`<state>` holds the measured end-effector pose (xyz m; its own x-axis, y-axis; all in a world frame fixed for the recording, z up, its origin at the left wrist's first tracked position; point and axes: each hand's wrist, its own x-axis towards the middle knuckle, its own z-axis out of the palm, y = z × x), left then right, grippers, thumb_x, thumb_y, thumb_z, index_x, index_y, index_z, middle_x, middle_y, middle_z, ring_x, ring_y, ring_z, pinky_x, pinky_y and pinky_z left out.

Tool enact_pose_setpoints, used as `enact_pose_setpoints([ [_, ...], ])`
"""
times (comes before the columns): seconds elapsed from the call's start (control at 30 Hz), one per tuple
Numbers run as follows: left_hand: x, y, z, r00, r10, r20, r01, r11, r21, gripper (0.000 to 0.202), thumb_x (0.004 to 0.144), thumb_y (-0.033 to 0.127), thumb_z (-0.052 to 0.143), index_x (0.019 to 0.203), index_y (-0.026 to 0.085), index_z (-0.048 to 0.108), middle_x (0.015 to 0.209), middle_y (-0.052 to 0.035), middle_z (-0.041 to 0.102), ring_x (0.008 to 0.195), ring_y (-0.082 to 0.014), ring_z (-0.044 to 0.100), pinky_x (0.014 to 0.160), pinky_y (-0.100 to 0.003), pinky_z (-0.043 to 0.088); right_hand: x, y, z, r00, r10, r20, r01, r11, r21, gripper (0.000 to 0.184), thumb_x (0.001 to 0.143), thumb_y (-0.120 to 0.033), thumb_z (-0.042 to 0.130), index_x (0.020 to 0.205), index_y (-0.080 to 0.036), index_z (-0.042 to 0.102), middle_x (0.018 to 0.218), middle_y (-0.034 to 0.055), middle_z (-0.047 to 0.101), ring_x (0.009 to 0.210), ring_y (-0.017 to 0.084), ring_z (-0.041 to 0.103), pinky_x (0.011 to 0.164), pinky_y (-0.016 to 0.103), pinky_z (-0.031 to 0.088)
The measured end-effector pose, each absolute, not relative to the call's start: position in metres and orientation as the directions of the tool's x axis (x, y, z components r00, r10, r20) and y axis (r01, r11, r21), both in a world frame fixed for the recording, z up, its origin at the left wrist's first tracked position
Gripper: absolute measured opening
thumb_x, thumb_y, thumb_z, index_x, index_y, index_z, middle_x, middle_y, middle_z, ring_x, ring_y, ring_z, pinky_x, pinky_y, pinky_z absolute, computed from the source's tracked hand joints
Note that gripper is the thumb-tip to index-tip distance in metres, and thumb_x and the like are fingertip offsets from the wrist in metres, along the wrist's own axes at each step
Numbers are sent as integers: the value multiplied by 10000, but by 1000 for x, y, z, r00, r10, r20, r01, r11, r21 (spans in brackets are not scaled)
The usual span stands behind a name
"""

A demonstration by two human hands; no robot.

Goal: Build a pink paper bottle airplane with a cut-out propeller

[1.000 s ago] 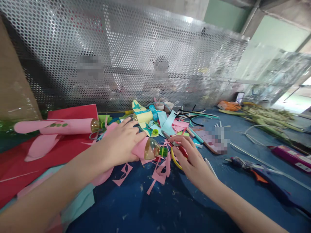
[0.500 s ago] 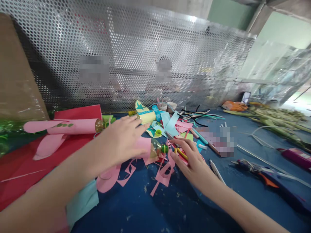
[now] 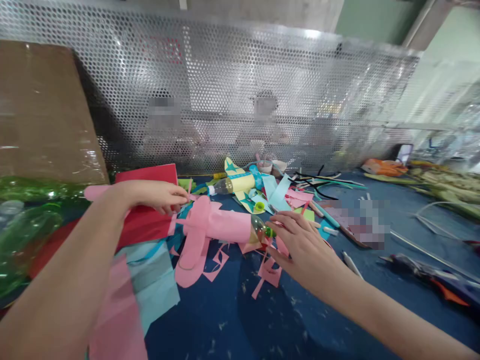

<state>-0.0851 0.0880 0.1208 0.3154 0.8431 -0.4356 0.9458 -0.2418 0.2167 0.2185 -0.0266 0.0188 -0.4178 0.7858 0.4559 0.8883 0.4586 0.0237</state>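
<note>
My left hand (image 3: 155,195) reaches left across the red paper (image 3: 150,175), fingers curled over the end of a far pink paper-wrapped bottle (image 3: 93,192), which my arm mostly hides. A second pink paper-wrapped bottle plane (image 3: 225,225) with a pink wing (image 3: 191,242) and green cap (image 3: 268,232) lies free between my hands. My right hand (image 3: 302,242) rests palm down with fingers stretched out over pink paper scraps (image 3: 268,272), just right of that cap. Nothing shows in it.
A yellow and blue bottle plane (image 3: 240,183) lies behind. Green plastic bottles (image 3: 22,220) and cardboard (image 3: 41,110) stand at left. A glue gun (image 3: 423,270) and pen (image 3: 350,262) lie at right. Two people sit behind the perforated metal screen (image 3: 300,85).
My left hand let go of the near pink bottle plane and moved left to the far one. My right hand flattened; the yellow-handled scissors it touched no longer show. The view swung left.
</note>
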Motion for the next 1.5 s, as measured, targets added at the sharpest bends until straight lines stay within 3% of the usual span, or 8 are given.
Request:
enact_pose_setpoints([
  [0.1, -83, 94, 114, 293, 787, -543, 916, -69, 394, 583, 826, 447, 421, 1360, 215, 456, 1222, -111, 659, 969, -224, 698, 782, -255, 555, 212, -17, 23, -448, 827, 339, 893, 432, 125, 247, 837, -284, 650, 996, -100, 694, 1092, 163, 672, 1116, 348, 534, 893, 474, 471],
  [0.2, -80, 94, 109, 317, 769, -554, 873, -9, 488, 625, 784, 430, 475, 1380, 251, 425, 1345, -86, 576, 986, -230, 696, 826, -262, 546, 205, -4, 26, -437, 863, 253, 897, 399, 188, 129, 793, -206, 684, 881, -116, 710, 1010, 162, 682, 1047, 341, 560, 824, 446, 461],
  [0.37, -81, 94, 104, 437, 705, -559, 776, 18, 630, 641, 747, 461, 557, 1326, 192, 492, 1257, -129, 640, 1004, -263, 684, 844, -292, 540, 199, 13, 30, -399, 884, 245, 912, 355, 206, 46, 754, -128, 685, 797, -137, 697, 885, 134, 700, 933, 312, 589, 713, 391, 434],
  [0.57, -83, 95, 107, 365, 762, -535, 792, 48, 609, 737, 788, 510, 525, 1421, 168, 363, 1265, -142, 633, 1059, -261, 663, 871, -283, 520, 201, 16, 45, -376, 883, 282, 921, 322, 220, 63, 805, -164, 667, 865, -147, 674, 909, 105, 702, 964, 286, 570, 799, 366, 394],
  [0.73, -83, 90, 109, 369, 805, -464, 755, 32, 655, 616, 825, 517, 475, 1351, 197, 446, 1233, -123, 658, 1000, -255, 686, 887, -310, 510, 205, 18, 48, -329, 871, 366, 941, 268, 208, 155, 853, -144, 610, 1004, -130, 641, 1037, 126, 676, 1056, 306, 522, 883, 388, 360],
  [0.97, -81, 93, 108, 435, 746, -504, 739, 24, 674, 683, 785, 525, 552, 1359, 180, 422, 1156, -128, 699, 995, -258, 692, 886, -324, 521, 215, 37, 38, -268, 861, 431, 963, 244, 111, 208, 870, -94, 517, 1038, -150, 625, 1068, 116, 673, 1075, 290, 502, 885, 382, 360],
  [1.27, -80, 96, 105, 463, 685, -563, 781, -15, 624, 883, 741, 422, 671, 1457, 145, 237, 1150, -138, 700, 990, -253, 696, 831, -296, 553, 219, 39, 25, -303, 866, 399, 946, 324, 16, 318, 819, -66, 550, 1113, -155, 631, 1115, 124, 652, 1072, 289, 505, 911, 379, 385],
  [1.5, -74, 95, 105, 457, 686, -567, 838, -117, 533, 756, 684, 497, 707, 1319, 221, 405, 1065, -94, 722, 936, -250, 711, 789, -295, 559, 227, 39, 19, -311, 891, 330, 935, 350, -65, 285, 792, -157, 623, 1072, -137, 674, 1042, 133, 682, 1042, 311, 549, 907, 416, 440],
])
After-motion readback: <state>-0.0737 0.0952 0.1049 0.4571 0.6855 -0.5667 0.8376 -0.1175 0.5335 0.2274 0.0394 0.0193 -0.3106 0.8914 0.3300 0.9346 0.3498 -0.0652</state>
